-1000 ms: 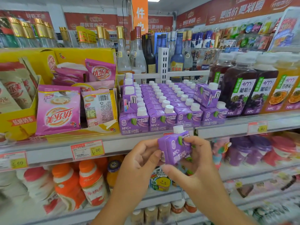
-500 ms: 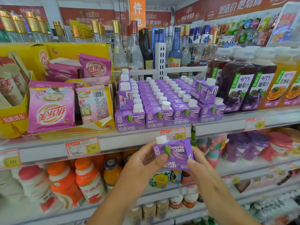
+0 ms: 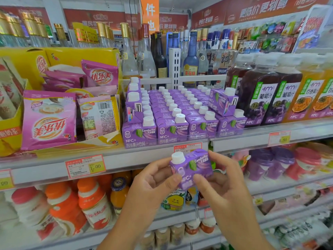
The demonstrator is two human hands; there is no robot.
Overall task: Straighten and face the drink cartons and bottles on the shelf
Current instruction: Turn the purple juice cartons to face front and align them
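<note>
While both hands' grip clasps it, the purple carton (image 3: 193,167) (white-capped) tilts, label facing out.

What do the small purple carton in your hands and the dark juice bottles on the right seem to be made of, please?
The purple carton looks like printed, coated paperboard: folded edges, slight sheen, and a white cap, probably plastic. The dark juice bottles look like clear plastic with glossy printed labels and white screw caps; glass cannot be ruled out.

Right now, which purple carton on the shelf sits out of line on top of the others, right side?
The tilted purple carton at the block's right end, beside the dark grape juice bottle. It rests on top of the front-row cartons, turned askew; those stand upright, labels forward.
</note>
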